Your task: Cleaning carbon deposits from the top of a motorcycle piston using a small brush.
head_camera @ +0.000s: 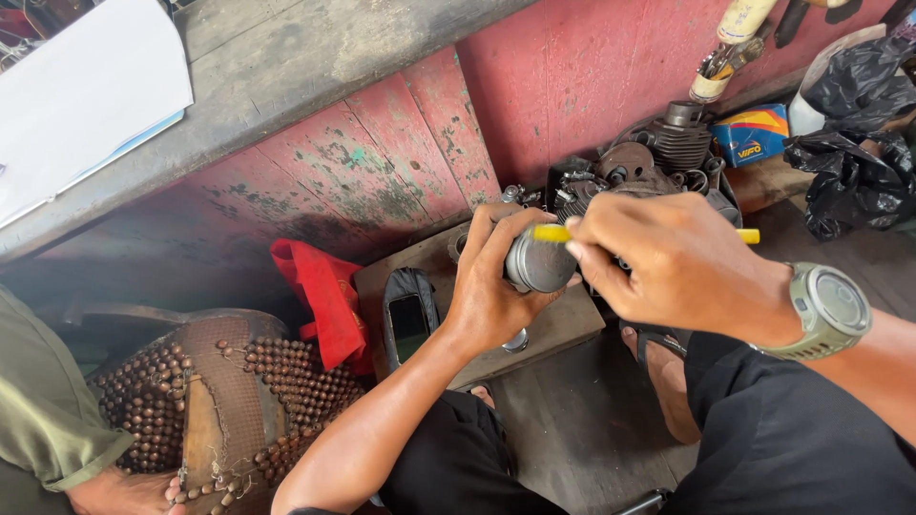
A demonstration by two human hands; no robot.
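Note:
My left hand [491, 286] grips a round grey metal piston [537, 264] from below and behind. My right hand [668, 257], with a grey-green watch [828, 310] on its wrist, holds a thin yellow-handled tool [551, 233] across the top of the piston. The tool's other yellow end [748, 236] sticks out past my right hand. Both hands hover above a wooden board [563, 324] on the floor.
Dark engine parts [658, 157] lie against the red wall. A red cloth [324, 296] and a dark phone-like object [408, 319] rest near the board. A beaded seat cover [229, 401] and another person's green sleeve [38, 410] are at the left. Black bags [854, 162] sit at the right.

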